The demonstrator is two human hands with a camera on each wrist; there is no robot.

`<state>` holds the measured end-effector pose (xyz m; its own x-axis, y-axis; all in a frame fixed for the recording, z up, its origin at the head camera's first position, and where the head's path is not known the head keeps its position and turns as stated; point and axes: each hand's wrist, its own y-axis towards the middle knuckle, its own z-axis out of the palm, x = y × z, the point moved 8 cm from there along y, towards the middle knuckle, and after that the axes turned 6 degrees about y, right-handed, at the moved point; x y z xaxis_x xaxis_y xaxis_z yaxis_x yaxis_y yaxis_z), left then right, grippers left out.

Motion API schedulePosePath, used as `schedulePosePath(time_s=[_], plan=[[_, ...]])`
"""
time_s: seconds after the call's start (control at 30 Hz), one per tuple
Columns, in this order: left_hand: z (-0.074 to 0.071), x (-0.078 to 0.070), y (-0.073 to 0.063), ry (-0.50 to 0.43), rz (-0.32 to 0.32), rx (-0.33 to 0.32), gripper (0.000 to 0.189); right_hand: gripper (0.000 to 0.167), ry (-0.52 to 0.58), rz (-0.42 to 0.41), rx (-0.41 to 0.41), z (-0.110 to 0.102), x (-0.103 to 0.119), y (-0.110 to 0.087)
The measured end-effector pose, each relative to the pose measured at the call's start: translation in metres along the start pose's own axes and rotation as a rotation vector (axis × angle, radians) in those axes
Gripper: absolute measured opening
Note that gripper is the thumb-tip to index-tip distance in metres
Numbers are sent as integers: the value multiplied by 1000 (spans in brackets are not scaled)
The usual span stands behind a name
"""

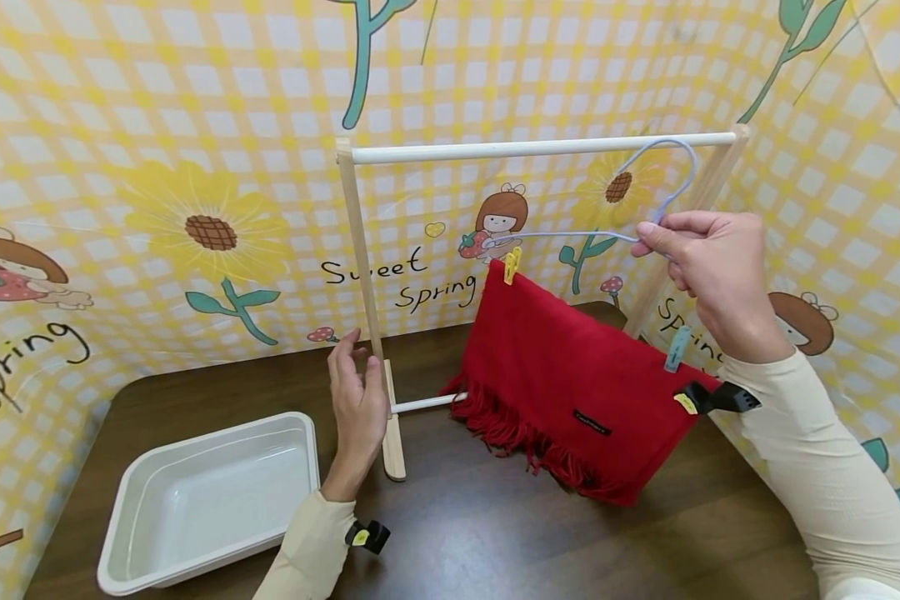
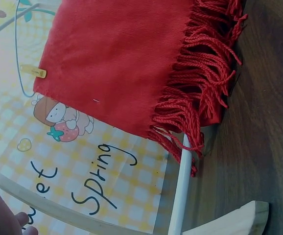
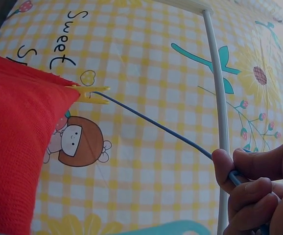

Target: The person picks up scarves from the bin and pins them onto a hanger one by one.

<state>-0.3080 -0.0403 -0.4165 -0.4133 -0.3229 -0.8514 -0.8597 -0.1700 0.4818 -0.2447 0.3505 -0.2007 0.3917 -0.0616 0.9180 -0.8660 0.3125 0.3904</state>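
My right hand (image 1: 708, 262) pinches a blue wire clothes hanger (image 1: 570, 234) at the base of its hook. From the hanger hangs a red fringed scarf (image 1: 555, 358), held by a yellow clothespin (image 1: 512, 265) at its left corner and a teal clothespin (image 1: 677, 350) toward the right. The hook overlaps the top bar (image 1: 540, 149) of a drying rack in the head view; whether it rests on the bar I cannot tell. Beside the rack's left post (image 1: 362, 250), my left hand (image 1: 357, 408) holds nothing, its fingers loosely bent. Contact with the post is unclear.
A white plastic basin (image 1: 225, 500) stands at the left on the dark wooden table (image 1: 450, 533). The rack's low white rail (image 1: 423, 404) runs behind the scarf's fringe. Yellow checked cloth (image 1: 270, 100) with printed flowers covers the walls close behind.
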Motion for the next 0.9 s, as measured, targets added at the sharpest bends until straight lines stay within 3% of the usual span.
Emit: schedulePosePath(time_s=[0.5,0.9], plan=[[4,4,2,9,-30,13,45,25,-12,-6,-9,-7,2,6],[5,5,8,14,-15,10,43,20,-27,-12,-24,-10,2,13]])
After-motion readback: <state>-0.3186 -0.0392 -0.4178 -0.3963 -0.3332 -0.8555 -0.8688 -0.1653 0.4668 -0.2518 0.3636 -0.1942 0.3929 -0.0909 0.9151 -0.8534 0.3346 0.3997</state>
